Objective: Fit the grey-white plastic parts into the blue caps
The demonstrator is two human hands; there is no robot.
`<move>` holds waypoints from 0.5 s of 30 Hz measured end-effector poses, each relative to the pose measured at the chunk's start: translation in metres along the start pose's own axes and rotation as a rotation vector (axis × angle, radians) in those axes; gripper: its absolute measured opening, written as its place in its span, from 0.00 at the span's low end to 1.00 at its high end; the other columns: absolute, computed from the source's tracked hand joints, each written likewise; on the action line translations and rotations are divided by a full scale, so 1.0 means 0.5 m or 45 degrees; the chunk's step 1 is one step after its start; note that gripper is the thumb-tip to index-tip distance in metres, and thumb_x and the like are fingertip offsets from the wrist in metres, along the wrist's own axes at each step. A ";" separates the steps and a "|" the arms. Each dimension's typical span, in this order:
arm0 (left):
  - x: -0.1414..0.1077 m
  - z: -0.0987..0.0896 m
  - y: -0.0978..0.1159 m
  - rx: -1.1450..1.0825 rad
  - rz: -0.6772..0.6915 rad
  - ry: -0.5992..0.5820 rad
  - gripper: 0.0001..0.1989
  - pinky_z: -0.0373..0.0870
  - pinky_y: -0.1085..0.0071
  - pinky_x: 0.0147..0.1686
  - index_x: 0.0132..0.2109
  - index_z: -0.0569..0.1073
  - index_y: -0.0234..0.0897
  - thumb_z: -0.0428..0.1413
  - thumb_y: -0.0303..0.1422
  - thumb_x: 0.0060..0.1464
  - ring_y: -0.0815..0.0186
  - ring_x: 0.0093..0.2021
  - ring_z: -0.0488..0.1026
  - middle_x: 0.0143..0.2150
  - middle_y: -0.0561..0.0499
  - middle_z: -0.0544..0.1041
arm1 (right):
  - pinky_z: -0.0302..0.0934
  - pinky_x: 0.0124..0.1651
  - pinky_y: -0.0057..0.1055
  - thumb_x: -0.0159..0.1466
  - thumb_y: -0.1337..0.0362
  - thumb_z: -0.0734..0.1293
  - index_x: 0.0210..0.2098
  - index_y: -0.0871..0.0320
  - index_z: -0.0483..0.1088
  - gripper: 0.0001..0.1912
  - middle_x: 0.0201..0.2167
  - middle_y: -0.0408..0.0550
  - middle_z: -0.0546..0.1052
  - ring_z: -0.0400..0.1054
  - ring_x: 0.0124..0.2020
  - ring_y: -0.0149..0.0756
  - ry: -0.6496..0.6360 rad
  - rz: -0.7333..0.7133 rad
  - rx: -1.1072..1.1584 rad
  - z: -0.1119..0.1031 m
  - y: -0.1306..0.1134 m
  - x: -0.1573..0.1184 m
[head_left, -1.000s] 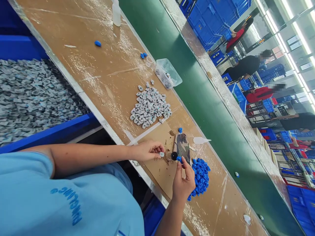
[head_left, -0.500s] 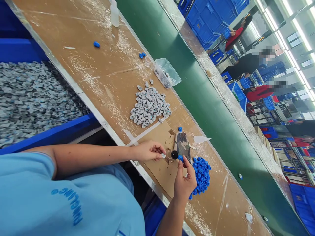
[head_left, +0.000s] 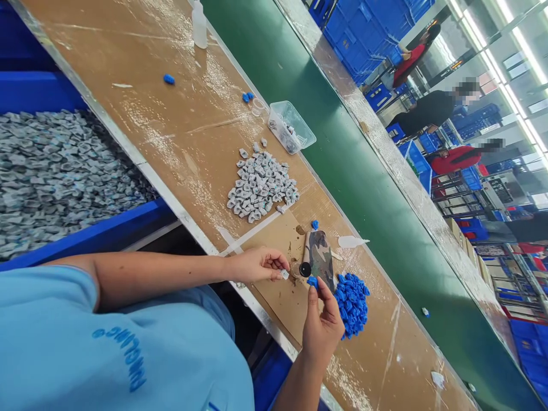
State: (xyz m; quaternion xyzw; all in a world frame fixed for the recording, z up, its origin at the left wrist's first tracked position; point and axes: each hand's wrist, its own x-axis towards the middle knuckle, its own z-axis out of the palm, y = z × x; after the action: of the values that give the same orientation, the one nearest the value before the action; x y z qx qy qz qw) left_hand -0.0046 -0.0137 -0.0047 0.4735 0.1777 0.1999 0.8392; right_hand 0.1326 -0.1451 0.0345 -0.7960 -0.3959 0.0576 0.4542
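Note:
My left hand (head_left: 260, 264) pinches a small grey-white hollow piece (head_left: 285, 274) between thumb and fingers. A small blue piece (head_left: 313, 282) is gripped by the fingertips of my right hand (head_left: 322, 319). Between the two hands stands a small clear jar with a black top (head_left: 304, 269). Behind it lies a camouflage-patterned pouch or pad (head_left: 320, 257). A heap of blue pieces (head_left: 351, 305) lies beside my right hand. Farther off, past my left hand, is a pile of grey hollow pieces (head_left: 262, 185).
A clear plastic tub (head_left: 306, 134) stands by the green conveyor belt (head_left: 342, 171). A squeeze bottle (head_left: 199, 25) stands at the far end of the table; another white bottle (head_left: 351, 242) lies down. A blue crate (head_left: 141, 220) full of grey pieces sits alongside. People work beyond the belt.
My right hand has drawn the blue piece slightly away from the black-topped jar. The grey-white piece in my left hand has tipped down a little and shows more.

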 end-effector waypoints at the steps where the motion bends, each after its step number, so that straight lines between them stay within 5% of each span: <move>1: -0.001 0.000 -0.001 0.013 0.023 -0.002 0.13 0.67 0.74 0.39 0.37 0.73 0.32 0.64 0.32 0.43 0.71 0.35 0.69 0.32 0.53 0.74 | 0.67 0.46 0.38 0.59 0.56 0.67 0.43 0.60 0.74 0.16 0.41 0.54 0.78 0.72 0.41 0.39 -0.031 0.018 0.045 0.004 -0.005 -0.007; 15: -0.006 -0.004 -0.003 0.149 0.034 -0.092 0.13 0.68 0.72 0.41 0.42 0.71 0.32 0.61 0.31 0.48 0.69 0.39 0.72 0.38 0.49 0.75 | 0.68 0.44 0.34 0.60 0.63 0.66 0.41 0.56 0.76 0.10 0.40 0.51 0.79 0.73 0.42 0.37 -0.272 -0.278 -0.046 0.026 -0.029 -0.021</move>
State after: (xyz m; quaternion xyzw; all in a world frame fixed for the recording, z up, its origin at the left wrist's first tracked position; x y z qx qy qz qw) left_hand -0.0080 -0.0147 -0.0065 0.5309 0.1522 0.1831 0.8133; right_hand 0.1113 -0.1394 0.0355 -0.7456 -0.5272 0.0849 0.3987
